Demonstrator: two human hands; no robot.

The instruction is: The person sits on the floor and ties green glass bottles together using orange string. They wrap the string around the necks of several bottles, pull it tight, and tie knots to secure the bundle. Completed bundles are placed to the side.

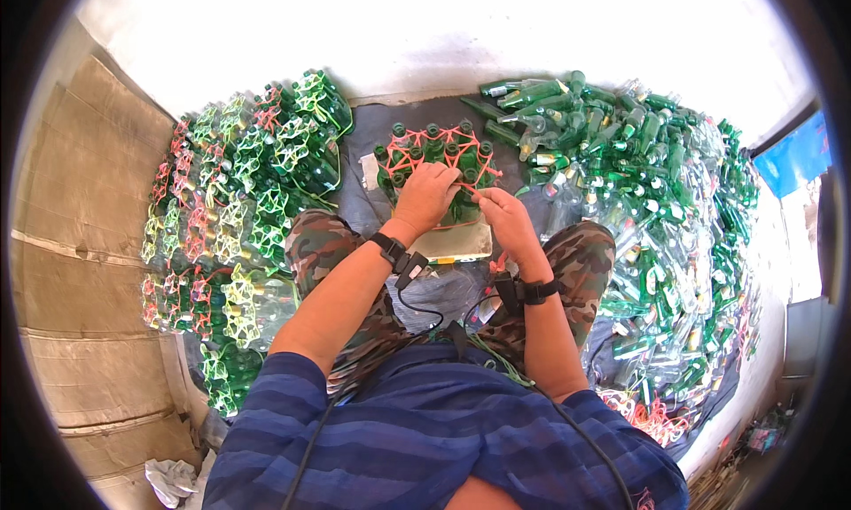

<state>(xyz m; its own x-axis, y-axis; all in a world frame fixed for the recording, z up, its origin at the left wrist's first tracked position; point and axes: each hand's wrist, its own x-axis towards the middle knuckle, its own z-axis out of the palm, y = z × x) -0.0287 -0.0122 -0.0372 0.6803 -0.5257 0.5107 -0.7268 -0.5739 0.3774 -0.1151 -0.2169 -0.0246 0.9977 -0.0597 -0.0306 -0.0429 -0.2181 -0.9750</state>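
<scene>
Several green glass bottles (433, 152) stand upright in a close bundle on a pale block (459, 242) between the knees. Red plastic twine (412, 138) criss-crosses around their necks, and another strand circles the bundle low down. My left hand (426, 194) is over the near side of the bundle, its fingers pinching the red twine at the bottle necks. Just to its right, my right hand (504, 214) pinches a short stretch of the same twine between thumb and fingers. Part of the near bottles is hidden by the hands.
Bundles of bottles tied with green, yellow and red twine (243, 227) stand in rows at left. A large heap of loose glass bottles (638, 197) lies at right, with loose red twine (648, 417) at its near end. Cardboard (86, 257) lines the left side; a white wall (425, 38) rises behind.
</scene>
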